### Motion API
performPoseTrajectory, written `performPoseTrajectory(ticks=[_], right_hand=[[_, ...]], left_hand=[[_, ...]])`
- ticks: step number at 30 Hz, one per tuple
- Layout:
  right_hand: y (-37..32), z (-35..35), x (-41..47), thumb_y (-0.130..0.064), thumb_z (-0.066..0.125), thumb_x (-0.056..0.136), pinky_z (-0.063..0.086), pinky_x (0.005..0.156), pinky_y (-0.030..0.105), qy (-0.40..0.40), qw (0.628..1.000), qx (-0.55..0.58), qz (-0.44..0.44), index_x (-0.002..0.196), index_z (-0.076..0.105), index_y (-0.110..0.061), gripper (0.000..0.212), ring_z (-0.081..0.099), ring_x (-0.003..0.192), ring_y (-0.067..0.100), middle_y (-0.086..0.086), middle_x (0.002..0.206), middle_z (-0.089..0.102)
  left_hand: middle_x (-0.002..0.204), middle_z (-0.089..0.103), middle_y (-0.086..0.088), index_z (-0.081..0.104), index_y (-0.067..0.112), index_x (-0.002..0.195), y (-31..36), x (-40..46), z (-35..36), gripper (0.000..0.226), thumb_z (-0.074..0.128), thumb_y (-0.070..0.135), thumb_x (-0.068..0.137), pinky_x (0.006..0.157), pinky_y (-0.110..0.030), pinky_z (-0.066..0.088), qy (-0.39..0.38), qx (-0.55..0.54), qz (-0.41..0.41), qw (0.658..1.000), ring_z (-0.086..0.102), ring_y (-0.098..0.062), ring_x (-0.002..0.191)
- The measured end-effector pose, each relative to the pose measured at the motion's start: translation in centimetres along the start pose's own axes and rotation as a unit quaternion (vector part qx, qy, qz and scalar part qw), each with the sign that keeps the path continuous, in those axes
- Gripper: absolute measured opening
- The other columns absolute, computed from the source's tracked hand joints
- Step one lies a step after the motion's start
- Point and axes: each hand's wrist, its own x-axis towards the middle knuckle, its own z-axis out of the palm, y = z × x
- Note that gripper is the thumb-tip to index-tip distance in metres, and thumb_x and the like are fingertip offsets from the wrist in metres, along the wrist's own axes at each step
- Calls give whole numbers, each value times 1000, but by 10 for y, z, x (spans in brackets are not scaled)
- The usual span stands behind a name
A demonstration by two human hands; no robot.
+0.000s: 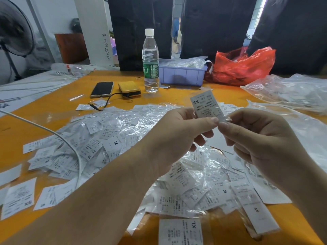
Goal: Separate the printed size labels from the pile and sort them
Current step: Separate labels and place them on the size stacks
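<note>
Above the orange table [53,110], the left hand [178,137] and the right hand [260,138] meet, both pinching the lower edge of a white printed label marked XS [206,106], held upright over the heap of plastic-sleeved white size labels [113,138] spread below them

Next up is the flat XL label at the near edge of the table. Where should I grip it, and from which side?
Judging by its pose, pinch the XL label by its left edge, coming in from the left: that edge lies over bare orange table, while its top edge is tucked under crinkled plastic wrap. It lies flat, so slide the fingers under first.
</note>
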Motion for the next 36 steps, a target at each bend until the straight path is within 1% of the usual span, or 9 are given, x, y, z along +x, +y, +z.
performPoseTrajectory(ticks=[5,9,12,16,19,25,28,32,36], right_hand=[[0,1,1,-31,74,64,34,43,6,47,999,-6,-6,86,68,-2,37,45,41,3,0,54,55],[2,-2,1,-29,70,74,33,43,6,46,998,-33,-4,77,71,-9,20,45,41,3,-1,53,55],[5,-5,2,-34,68,77,32,43,7,44,996,-73,10,74,69,-11,23,43,41,3,3,54,54],[6,-6,2,-39,67,75,29,42,8,38,993,-112,16,75,69,-12,27,40,39,4,4,54,55],[4,-6,1,-38,67,74,30,42,8,41,993,-114,12,75,70,-12,26,40,39,4,3,53,55],[4,-5,0,-45,69,80,27,40,11,6,995,-91,37,74,66,-6,40,32,39,3,7,55,54],[6,-4,0,-49,70,79,25,38,15,15,993,-103,50,75,67,-6,43,29,37,5,6,55,55],[8,-4,2,-45,65,70,21,35,18,30,994,-32,103,81,69,-11,35,25,36,8,6,54,53],[7,-2,3,-36,65,74,21,35,17,4,993,-25,113,79,71,-18,19,26,35,7,6,53,52]], left_hand=[[67,64,6,68,15,88,0,-1,1,6,66,21,91,57,-20,44,-5,4,-8,1000,54,-6,59],[69,65,5,67,15,86,0,1,0,15,69,29,88,59,-23,44,-8,13,-14,1000,55,-7,60],[67,63,6,67,16,87,0,2,-4,26,60,40,92,58,-23,44,13,5,-13,1000,54,-8,58],[59,55,2,65,17,69,2,4,-11,30,55,22,97,48,-20,37,80,-31,5,996,43,-9,49],[56,50,2,66,17,66,4,6,-14,31,58,17,96,45,-19,34,109,-54,16,992,39,-7,46],[57,52,4,65,19,68,2,3,-8,28,59,21,95,48,-18,36,93,35,58,993,40,-5,48],[58,51,3,65,16,71,3,1,-7,25,60,21,95,50,-18,36,83,43,72,993,40,-5,49],[56,50,4,65,12,74,4,1,-6,23,60,19,95,49,-17,35,75,29,73,994,39,-5,48],[53,50,8,64,14,68,4,2,-7,27,60,17,95,49,-16,35,68,41,80,994,39,-3,47]])
